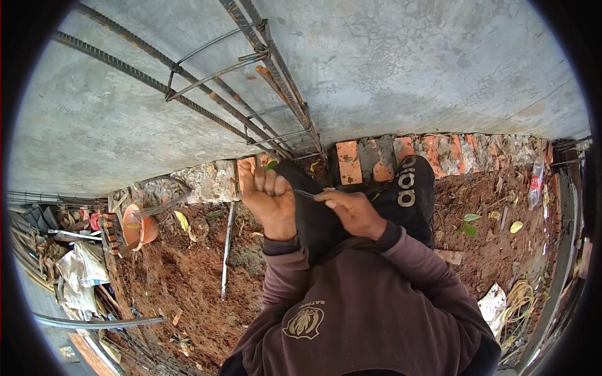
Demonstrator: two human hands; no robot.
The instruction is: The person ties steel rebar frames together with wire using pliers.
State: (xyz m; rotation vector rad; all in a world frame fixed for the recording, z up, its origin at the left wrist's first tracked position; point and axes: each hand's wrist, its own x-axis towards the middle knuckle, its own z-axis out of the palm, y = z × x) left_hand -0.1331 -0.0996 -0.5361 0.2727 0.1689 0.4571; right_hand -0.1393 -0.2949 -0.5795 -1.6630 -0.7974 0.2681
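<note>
Calling it live: one left hand [271,197], one right hand [355,212], two in all, and one thin wire [303,193]. Spotting one orange bucket [149,230], one plastic bottle [535,183], one cord tangle [519,302], one curved metal strip [100,323]. Now at least two yellow leaves [182,220] and at least three green leaves [468,230]. Several ribbed bars [110,58], several bricks [348,163], too overlapped or worn for an exact tally.

Likely a building site: bare rebar [135,64], brick footing [439,155], dug soil [182,257].
</note>
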